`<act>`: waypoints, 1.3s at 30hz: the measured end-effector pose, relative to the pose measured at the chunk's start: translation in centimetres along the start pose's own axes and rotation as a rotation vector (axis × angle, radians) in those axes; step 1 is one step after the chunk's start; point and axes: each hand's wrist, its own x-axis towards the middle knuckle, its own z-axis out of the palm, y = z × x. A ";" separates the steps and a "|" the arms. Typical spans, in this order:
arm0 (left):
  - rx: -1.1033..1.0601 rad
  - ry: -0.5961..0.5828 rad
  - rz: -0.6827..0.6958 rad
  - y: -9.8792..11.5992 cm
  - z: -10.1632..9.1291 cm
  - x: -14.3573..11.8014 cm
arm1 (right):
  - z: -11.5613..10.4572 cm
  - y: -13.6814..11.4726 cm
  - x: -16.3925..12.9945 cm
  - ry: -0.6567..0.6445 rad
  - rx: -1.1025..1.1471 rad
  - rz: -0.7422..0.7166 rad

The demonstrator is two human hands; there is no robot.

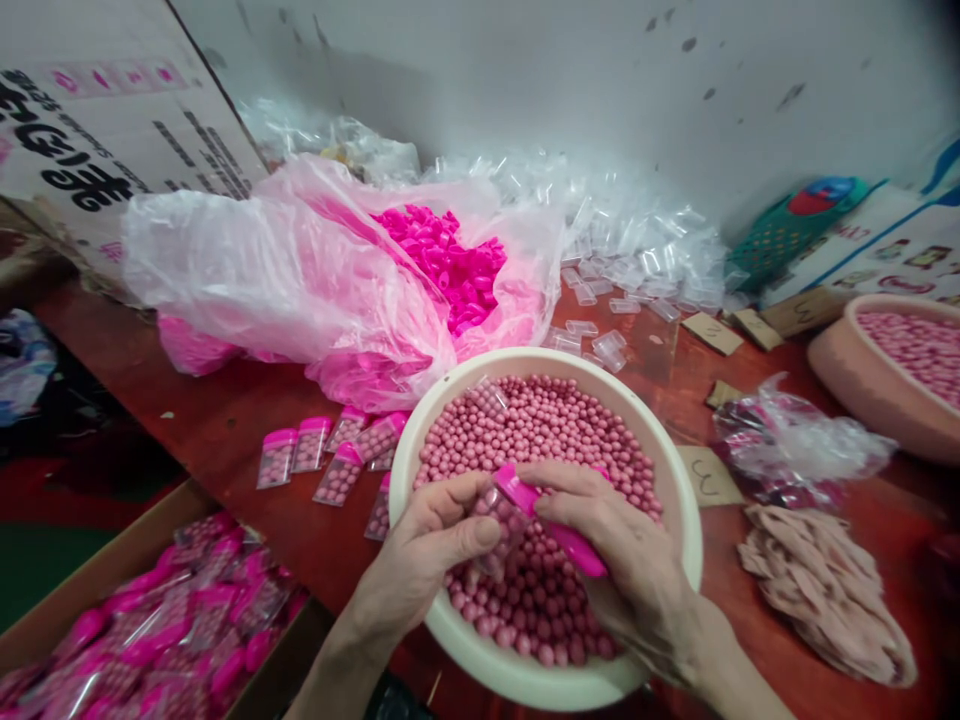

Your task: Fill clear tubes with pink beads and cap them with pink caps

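Note:
My left hand point(424, 555) grips a small clear plastic box point(499, 520) full of pink beads, above a cream bowl point(679, 600). At the box's top end, my right hand point(630, 560) has its fingers closed on a bright pink cap point(516, 488). A second pink piece point(576, 550), seemingly another cap, sticks out beneath those fingers. Round pink beads point(540, 420) fill much of the bowl. One more clear box point(487, 400) lies on them near the far rim. Whether the cap is seated on the held box, I cannot tell.
Capped bead boxes point(311, 445) lie left of the bowl; a carton point(187, 500) holds many more. Behind are a plastic bag point(300, 270) of pink caps point(450, 260) and piled clear boxes point(637, 230). To the right sit a beige cloth point(825, 590) and another bead bowl point(855, 380).

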 end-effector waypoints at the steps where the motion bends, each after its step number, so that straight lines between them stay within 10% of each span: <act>1: -0.013 -0.007 -0.018 0.1 0.0 0.1 | -0.1 -0.1 -0.1 -0.013 -0.009 -0.008; 9: 0.033 0.024 0.013 0.0 0.1 0.0 | -0.8 -1.2 0.0 -0.075 0.038 0.054; 16: 0.241 0.093 0.065 -0.4 0.0 -0.1 | 1.4 -1.3 0.4 0.298 0.049 0.089; 33: 0.181 0.089 0.125 -0.8 0.0 -0.3 | 3.7 -2.3 0.4 0.417 -0.029 0.050; 39: 0.207 0.112 0.154 -0.7 0.1 -0.2 | 3.3 -1.9 0.1 0.366 -0.092 0.251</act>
